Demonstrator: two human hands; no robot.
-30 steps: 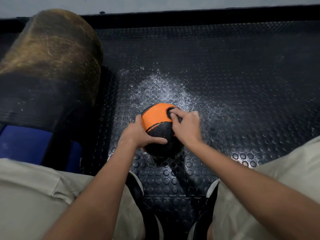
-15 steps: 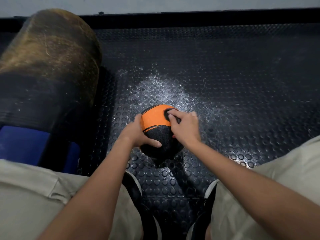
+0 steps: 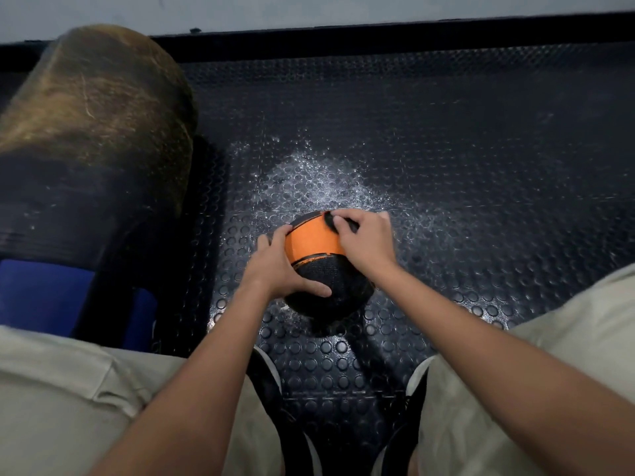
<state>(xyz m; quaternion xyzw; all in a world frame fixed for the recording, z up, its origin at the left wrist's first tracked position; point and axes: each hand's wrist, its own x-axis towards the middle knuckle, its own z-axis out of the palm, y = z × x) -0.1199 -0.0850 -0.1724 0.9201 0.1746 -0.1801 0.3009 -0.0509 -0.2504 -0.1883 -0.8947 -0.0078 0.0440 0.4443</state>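
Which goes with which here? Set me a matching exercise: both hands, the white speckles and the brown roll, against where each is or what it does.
1. left hand
2. right hand
3. white speckles
4. brown roll

A. lies at the far left of the view
B. scattered on the floor mat beyond the ball
C. grips the ball's left side
D. pinches a small dark object against the ball's orange band

Pairs: 1-C, 2-D, 3-B, 4-A.

matt pebbled orange-and-black ball (image 3: pixel 319 259), glossy studded rubber floor mat (image 3: pixel 481 166), perhaps wet
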